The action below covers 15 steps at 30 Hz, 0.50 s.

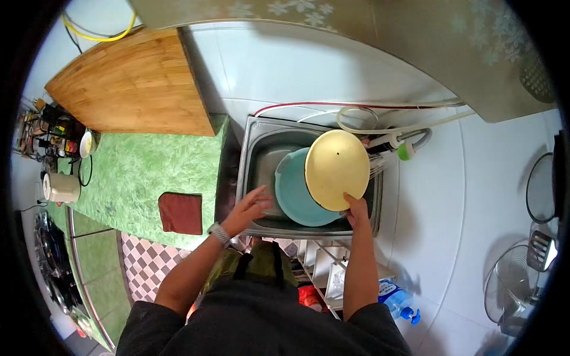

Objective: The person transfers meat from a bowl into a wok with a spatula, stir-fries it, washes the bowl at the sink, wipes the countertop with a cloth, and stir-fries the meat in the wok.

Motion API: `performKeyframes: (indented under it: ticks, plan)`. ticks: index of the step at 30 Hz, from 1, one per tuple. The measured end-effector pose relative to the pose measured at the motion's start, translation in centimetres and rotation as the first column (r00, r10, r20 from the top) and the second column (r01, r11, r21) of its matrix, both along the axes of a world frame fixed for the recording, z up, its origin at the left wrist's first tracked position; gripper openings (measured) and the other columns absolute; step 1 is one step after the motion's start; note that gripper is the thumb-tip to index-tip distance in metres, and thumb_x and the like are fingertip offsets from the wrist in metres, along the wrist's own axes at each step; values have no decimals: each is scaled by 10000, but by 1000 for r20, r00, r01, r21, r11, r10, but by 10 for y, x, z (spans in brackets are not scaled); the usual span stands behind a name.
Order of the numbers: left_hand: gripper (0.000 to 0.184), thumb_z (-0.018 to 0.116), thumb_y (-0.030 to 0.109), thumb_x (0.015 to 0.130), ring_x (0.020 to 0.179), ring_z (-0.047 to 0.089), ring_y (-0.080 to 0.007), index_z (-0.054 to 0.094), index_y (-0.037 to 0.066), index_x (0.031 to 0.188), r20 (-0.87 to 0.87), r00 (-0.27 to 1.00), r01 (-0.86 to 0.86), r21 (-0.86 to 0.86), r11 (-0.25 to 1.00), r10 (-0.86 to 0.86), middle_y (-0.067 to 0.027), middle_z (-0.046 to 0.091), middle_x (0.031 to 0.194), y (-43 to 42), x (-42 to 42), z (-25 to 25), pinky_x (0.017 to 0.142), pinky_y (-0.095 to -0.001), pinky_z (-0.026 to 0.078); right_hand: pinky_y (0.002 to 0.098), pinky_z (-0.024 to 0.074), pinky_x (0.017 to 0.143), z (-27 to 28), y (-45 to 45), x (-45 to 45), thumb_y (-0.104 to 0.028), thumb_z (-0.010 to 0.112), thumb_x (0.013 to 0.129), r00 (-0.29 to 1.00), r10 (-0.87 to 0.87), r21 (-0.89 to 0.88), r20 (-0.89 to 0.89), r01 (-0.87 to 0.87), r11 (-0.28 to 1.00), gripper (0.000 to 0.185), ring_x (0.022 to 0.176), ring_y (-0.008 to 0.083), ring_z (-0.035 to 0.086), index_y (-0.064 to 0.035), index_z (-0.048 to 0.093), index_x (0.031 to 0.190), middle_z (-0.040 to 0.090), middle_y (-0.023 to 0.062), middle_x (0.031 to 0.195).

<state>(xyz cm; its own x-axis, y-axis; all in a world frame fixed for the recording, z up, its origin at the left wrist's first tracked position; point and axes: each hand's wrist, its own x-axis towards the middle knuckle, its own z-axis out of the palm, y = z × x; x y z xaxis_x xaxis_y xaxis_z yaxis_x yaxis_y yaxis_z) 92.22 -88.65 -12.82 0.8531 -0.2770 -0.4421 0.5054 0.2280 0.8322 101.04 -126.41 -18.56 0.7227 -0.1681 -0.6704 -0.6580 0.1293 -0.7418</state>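
Observation:
My right hand grips the near rim of a yellow round dish, which is tilted over the sink. Below it, partly covered, a teal plastic basin sits in the metal sink. Left of the basin, over the sink's near left part, my left hand has its fingers spread and holds nothing. A faucet head is at the sink's right side; pale streaks that look like running water come down beside the dish, whose edge hides part of them.
On the green counter to the left lie a folded brown cloth and, against the wall, a large wooden board. A blue pump bottle stands at lower right. Strainers and a slotted turner hang on the right wall.

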Motion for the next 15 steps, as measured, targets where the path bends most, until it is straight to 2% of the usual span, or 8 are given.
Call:
performKeyframes:
  ticks: [1, 3, 5, 7, 8, 9, 11, 15]
  plan:
    - [573, 522, 184, 985, 1205, 525, -213, 273, 121, 1498, -13, 1000, 9, -17, 1000, -9, -109, 476, 1376, 20, -15, 4, 979, -366, 447, 280, 473, 581, 4, 1, -4, -125, 681, 846, 1000, 6, -2, 5, -6, 1000, 267, 759, 183, 633, -1, 619, 1074, 663, 80, 951]
    - [489, 504, 155, 974, 1194, 548, -236, 384, 108, 1446, 24, 998, -66, -4, 998, 66, -109, 508, 1336, 59, -50, 3, 953, -370, 471, 296, 519, 717, 13, -6, -13, -75, 675, 838, 1000, -30, -8, -5, 30, 1000, 336, 898, 190, 637, 1, 582, 1152, 643, 81, 1058]
    - [440, 498, 142, 970, 1180, 561, -236, 433, 85, 1402, 109, 986, -131, 22, 991, 128, -105, 542, 1298, 93, -83, 17, 939, -356, 480, 303, 523, 756, 17, -11, -16, -60, 678, 829, 998, -55, -23, 1, 55, 998, 346, 934, 203, 633, -3, 581, 1156, 641, 87, 1062]
    - [416, 504, 139, 961, 1172, 568, -228, 463, 81, 1370, 39, 969, -247, 113, 963, 244, -100, 570, 1257, 122, -113, 44, 959, -366, 478, 298, 480, 590, 30, -5, -16, -79, 690, 816, 987, -138, -101, 88, 146, 984, 243, 778, 194, 634, 10, 634, 1035, 663, 97, 948]
    - [401, 498, 148, 958, 1166, 574, -224, 476, 80, 1353, 52, 956, -294, 158, 943, 289, -93, 582, 1243, 133, -127, 56, 966, -375, 477, 304, 530, 708, 26, -9, -15, -41, 657, 814, 994, -89, -122, 60, 95, 988, 304, 876, 201, 639, 14, 594, 1106, 643, 92, 1009]
    - [383, 482, 111, 957, 1140, 591, -220, 491, 55, 1335, 53, 928, -372, 144, 917, 368, -81, 590, 1191, 145, -143, 68, 951, -360, 475, 304, 530, 708, 22, -9, -16, -41, 657, 814, 995, -83, -125, 64, 90, 988, 304, 876, 201, 639, 14, 594, 1106, 643, 92, 1009]
    - [397, 495, 158, 947, 1128, 600, -223, 494, 57, 1331, 82, 871, -490, 196, 849, 484, -85, 596, 1182, 169, -179, 75, 947, -361, 481, 284, 515, 594, 16, 1, -17, -33, 640, 805, 997, 57, -187, 61, -44, 981, 247, 722, 188, 630, 21, 617, 1046, 644, 94, 913]
    - [411, 522, 164, 922, 1111, 608, -213, 518, 54, 1318, 31, 725, -668, 271, 693, 688, -79, 604, 1161, 219, -264, 67, 919, -335, 496, 268, 477, 508, 16, 37, -26, -52, 633, 797, 986, 120, -210, 113, -94, 973, 214, 589, 178, 586, 20, 634, 999, 638, 97, 840]
